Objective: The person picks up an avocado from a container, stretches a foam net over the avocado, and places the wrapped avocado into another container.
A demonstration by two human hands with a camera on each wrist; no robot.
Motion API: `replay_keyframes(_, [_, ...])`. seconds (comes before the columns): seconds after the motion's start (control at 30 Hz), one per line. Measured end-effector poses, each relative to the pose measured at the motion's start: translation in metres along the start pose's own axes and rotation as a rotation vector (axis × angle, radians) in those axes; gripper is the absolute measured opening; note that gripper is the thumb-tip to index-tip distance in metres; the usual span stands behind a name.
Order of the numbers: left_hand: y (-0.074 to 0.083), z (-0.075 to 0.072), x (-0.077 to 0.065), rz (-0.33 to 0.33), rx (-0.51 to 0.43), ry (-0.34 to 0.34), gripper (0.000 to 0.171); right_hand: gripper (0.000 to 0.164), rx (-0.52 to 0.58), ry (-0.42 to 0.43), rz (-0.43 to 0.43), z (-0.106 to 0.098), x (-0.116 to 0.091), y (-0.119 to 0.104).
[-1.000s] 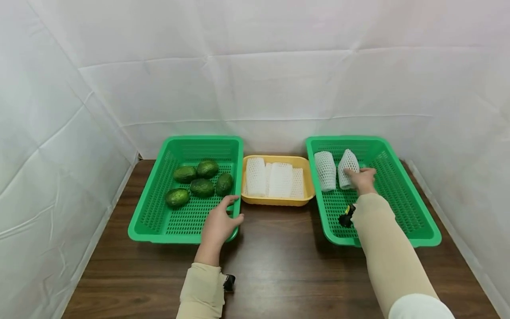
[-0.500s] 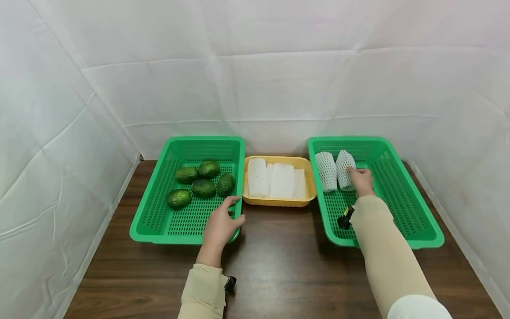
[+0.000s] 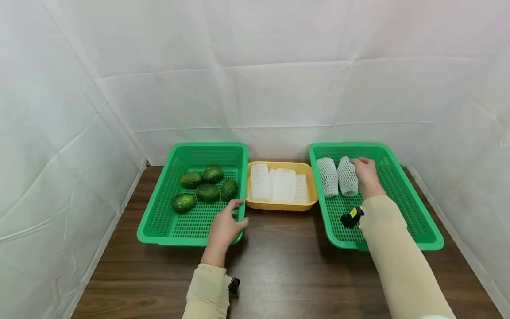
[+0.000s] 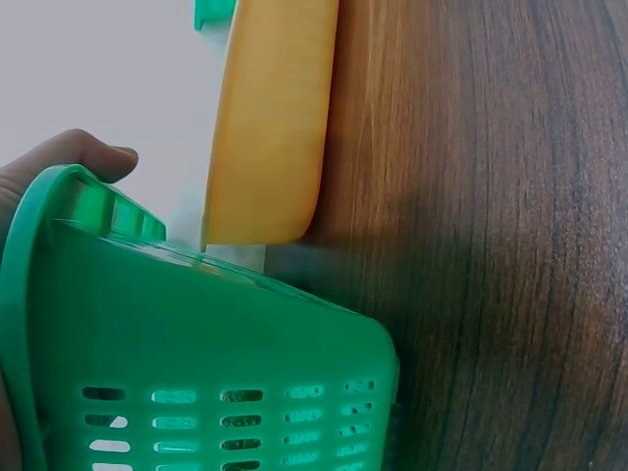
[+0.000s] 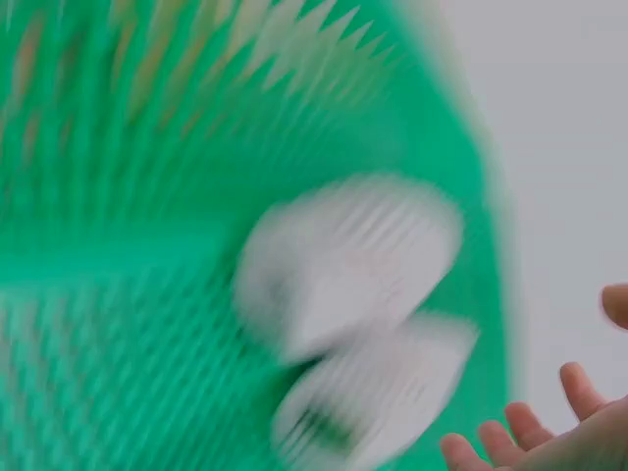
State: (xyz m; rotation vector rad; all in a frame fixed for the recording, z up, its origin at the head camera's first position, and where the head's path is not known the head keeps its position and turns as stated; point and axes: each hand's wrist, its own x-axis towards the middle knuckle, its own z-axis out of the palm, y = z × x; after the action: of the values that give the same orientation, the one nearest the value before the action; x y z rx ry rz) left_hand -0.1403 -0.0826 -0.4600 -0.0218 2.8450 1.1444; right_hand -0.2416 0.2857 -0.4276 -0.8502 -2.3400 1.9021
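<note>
In the head view, my left hand (image 3: 225, 225) is at the right rim of the left green basket (image 3: 156, 240), fingers over the inside and thumb over the outside. The left wrist view shows one digit reaching past the rim. Several dark green avocados (image 3: 207, 193) lie in this basket. My right hand (image 3: 367, 177) hovers over the right green basket (image 3: 432, 243), fingertips near the top of a white foam-net sleeve (image 3: 348, 179). Its fingers are spread apart from both sleeves in the right wrist view. Another filled sleeve (image 3: 327, 177) lies beside it; a dark green item shows in one sleeve's end.
A yellow tray (image 3: 279, 206) with several flat white foam nets (image 3: 284, 185) stands between the baskets. Brown wood table (image 3: 279, 266) lies in front. White sheeting (image 3: 279, 88) rises behind and at both sides.
My right hand has let go of the second foam-net sleeve and risen slightly away, leaving it beside the first. The left hand stays at the basket rim. The head view has shifted slightly.
</note>
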Motion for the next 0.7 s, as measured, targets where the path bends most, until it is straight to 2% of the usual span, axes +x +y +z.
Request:
replay_keyframes(0.13, [-0.004, -0.003, -0.001, -0.015, -0.001, -0.007, 0.053, 0.055, 0.113, -0.103, -0.124, 0.027, -0.052, -0.011])
replay_keyframes(0.23, [-0.004, -0.002, 0.001, 0.001, 0.008, -0.008, 0.054, 0.051, 0.072, -0.107, -0.168, 0.047, -0.081, 0.005])
replay_keyframes(0.37, [-0.003, -0.002, 0.002, 0.018, 0.015, 0.016, 0.053, 0.051, -0.103, -0.082, -0.182, 0.066, -0.093, 0.034])
replay_keyframes(0.47, [0.007, -0.006, 0.003, 0.026, 0.006, -0.011, 0.056, 0.050, -0.159, -0.074, -0.199, 0.065, -0.091, 0.048])
replay_keyframes(0.53, [0.020, -0.022, 0.006, 0.039, 0.001, -0.033, 0.060, 0.050, -0.150, -0.087, -0.209, 0.064, -0.089, 0.051])
replay_keyframes(0.6, [0.037, -0.048, 0.013, 0.090, -0.035, -0.030, 0.059, 0.051, -0.135, -0.104, -0.206, 0.065, -0.089, 0.052])
replay_keyframes(0.63, [0.047, -0.064, 0.017, 0.118, -0.079, -0.023, 0.057, 0.051, -0.129, -0.112, -0.203, 0.065, -0.089, 0.052])
replay_keyframes(0.7, [0.064, -0.094, 0.032, 0.183, -0.229, 0.014, 0.049, 0.052, -0.108, -0.116, -0.196, 0.067, -0.090, 0.052])
